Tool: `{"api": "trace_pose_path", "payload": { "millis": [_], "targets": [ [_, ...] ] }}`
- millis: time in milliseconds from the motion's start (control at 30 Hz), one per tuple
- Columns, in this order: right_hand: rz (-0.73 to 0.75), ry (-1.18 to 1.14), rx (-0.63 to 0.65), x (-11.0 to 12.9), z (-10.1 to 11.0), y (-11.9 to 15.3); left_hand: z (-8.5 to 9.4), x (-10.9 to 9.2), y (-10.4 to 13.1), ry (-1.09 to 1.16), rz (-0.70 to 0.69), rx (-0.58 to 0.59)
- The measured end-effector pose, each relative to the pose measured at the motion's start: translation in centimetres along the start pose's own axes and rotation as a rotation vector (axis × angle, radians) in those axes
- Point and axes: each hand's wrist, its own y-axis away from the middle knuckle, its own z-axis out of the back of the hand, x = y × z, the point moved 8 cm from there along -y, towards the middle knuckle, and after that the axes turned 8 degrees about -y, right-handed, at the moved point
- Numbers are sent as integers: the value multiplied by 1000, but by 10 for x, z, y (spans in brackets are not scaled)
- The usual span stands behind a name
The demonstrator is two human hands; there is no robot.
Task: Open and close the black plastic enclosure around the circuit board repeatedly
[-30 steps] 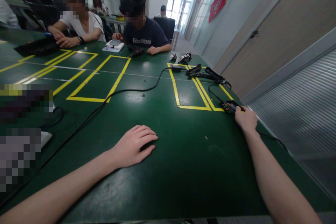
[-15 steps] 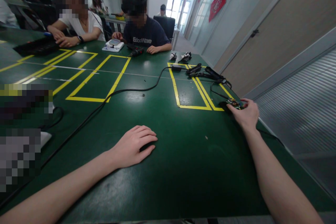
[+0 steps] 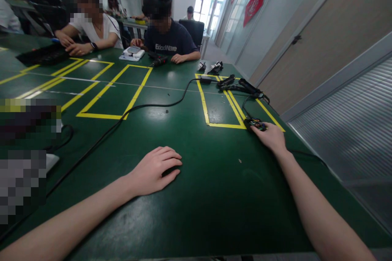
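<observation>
On the green table (image 3: 196, 195), my left hand (image 3: 159, 170) rests left of centre, fingers slightly apart and holding nothing. At the right, my right hand (image 3: 271, 136) grips a small circuit board (image 3: 255, 124) with a dark base, thumb on the near side. The board lies by the near corner of a yellow tape rectangle. A thin black cable runs from it toward black jointed parts (image 3: 241, 86) beyond it. Another dark cable comes out to the right of my right wrist.
A long black cable (image 3: 147, 106) crosses the table from lower left to a black adapter (image 3: 207, 80). Small white-and-black parts (image 3: 216, 67) lie at the far edge. Two people sit opposite, near a white device (image 3: 131, 53), a drill (image 3: 159, 61) and a black tray (image 3: 43, 54).
My right hand has moved left with the circuit board, from the right side of the taped area to its near corner. My left hand stays in place.
</observation>
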Motion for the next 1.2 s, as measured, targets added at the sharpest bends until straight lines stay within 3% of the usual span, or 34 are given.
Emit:
{"api": "trace_pose_path", "payload": {
  "millis": [100,133,267,367,500,700,1200],
  "targets": [
    [108,-60,125,51,-21,20,0,0,0,3,3,4],
    [221,-120,208,76,-29,33,0,1,0,1,6,0],
    [730,-407,529,177,-35,114,5,2,0,-18,31,-65],
    [938,-470,697,214,-28,169,8,-4,-1,5,-12,-95],
    [1084,-469,748,227,-22,201,1,-13,-4,91,-96,-8],
    [1100,-518,640,224,-15,191,-5,-11,-3,83,-50,61],
    [1016,-501,667,229,-19,187,-16,1,2,-110,105,91]
  ]
}}
